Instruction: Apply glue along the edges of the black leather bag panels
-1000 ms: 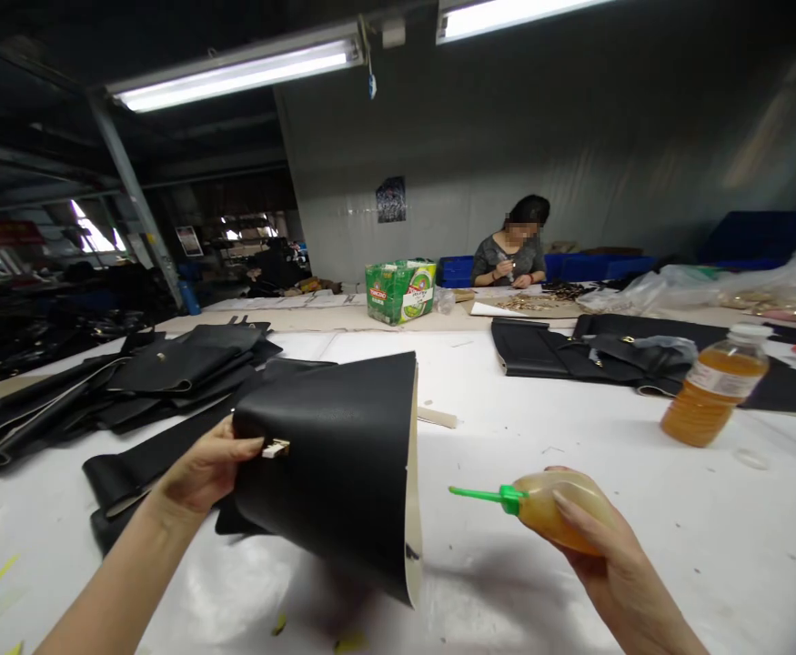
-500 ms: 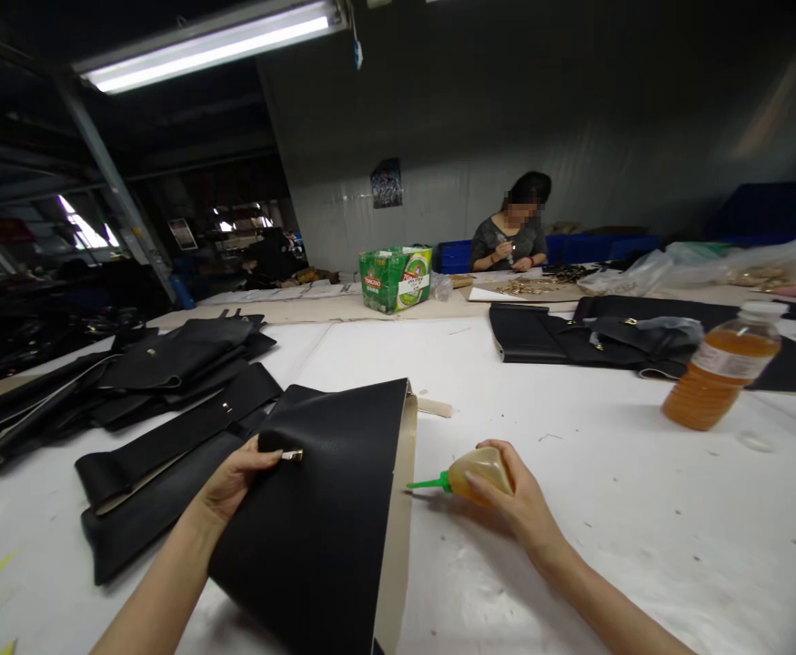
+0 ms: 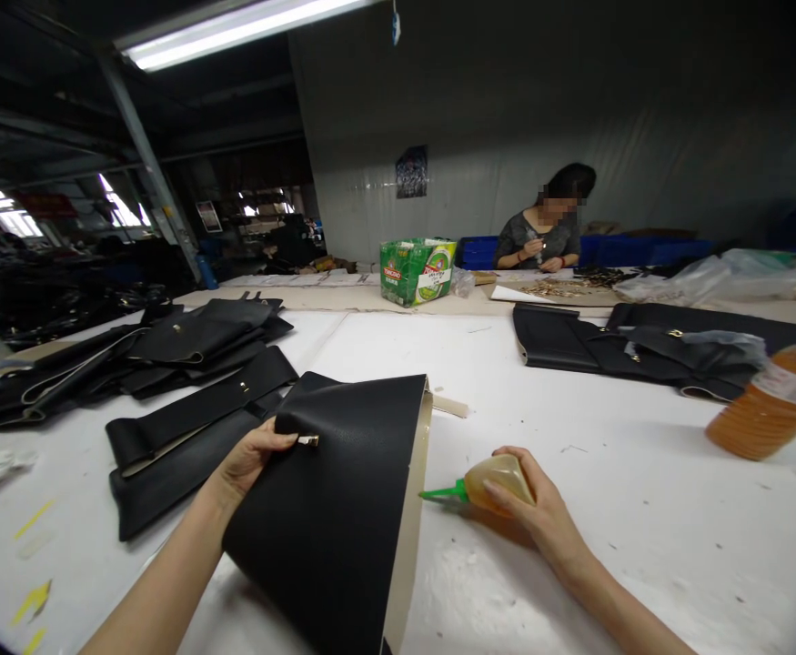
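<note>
A black leather panel [image 3: 343, 509] with a pale lining and a small metal clasp [image 3: 308, 441] stands tilted over the table. My left hand [image 3: 254, 459] grips its left side, thumb at the clasp; the other fingers are hidden behind the leather. In my right hand [image 3: 540, 505] is a squeeze bottle [image 3: 499, 482] of amber liquid, lying sideways in the fingers. Its green nozzle [image 3: 444, 493] points left, with the tip at the pale right edge of the panel; whether it touches, I cannot tell.
Black leather pieces [image 3: 193, 446] lie stacked at the left, more leather parts [image 3: 609, 350] at the right. A large bottle of orange liquid [image 3: 772, 400] stands at the right edge. Behind are a green carton [image 3: 417, 273] and a seated person [image 3: 540, 236] with metal parts in front.
The view has swung left, so everything sits further right in the picture. Both hands keep their hold, and the nozzle stays close to the panel's edge.
</note>
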Motion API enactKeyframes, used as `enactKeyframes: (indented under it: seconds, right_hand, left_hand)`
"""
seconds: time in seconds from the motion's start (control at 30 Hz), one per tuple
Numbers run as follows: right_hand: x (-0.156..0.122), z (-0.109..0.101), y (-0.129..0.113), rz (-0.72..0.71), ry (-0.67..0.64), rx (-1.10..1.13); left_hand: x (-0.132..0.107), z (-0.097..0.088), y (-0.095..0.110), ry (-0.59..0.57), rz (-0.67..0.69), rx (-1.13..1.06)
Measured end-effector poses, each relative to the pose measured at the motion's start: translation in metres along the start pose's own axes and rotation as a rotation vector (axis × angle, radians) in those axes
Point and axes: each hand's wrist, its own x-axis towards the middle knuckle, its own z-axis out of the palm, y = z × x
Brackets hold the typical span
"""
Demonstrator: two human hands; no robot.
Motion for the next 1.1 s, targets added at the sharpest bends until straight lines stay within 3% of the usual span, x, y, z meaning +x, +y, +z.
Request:
enactKeyframes:
  seconds: [0.17, 0.4, 0.57, 0.77, 0.97, 1.03, 1.1]
  right_hand:
    - [0.009, 0.002, 0.000, -0.025, 0.069, -0.032]
    - [-0.020, 0.004, -0.011, 0.022, -0.200, 0.036]
    - [-0.017, 0.005, -0.009, -0.005, -0.030, -0.026]
    - [-0.032, 0.006, -0.011, 0.026, -0.242, 0.033]
    - [-0.018, 0.008, -0.014, 0.003, 0.007, -0.036]
    - [-0.023, 0.011, -0.016, 0.004, -0.044, -0.039]
    - [-0.033, 0.012, -0.018, 0.024, -0.178, -0.009]
  left_hand:
    - [-0.001, 0.001, 0.000, -0.039, -0.005, -0.010]
    - [0.000, -0.003, 0.001, -0.038, -0.006, -0.022]
    - [0.002, -0.001, 0.001, -0.047, 0.011, -0.030]
    - [0.001, -0.005, 0.001, -0.039, 0.010, -0.028]
    - [0.002, 0.000, 0.001, -0.041, 0.011, -0.027]
    - [0.002, 0.001, 0.002, -0.040, 0.015, -0.032]
    - [0.001, 0.000, 0.002, -0.035, 0.021, -0.035]
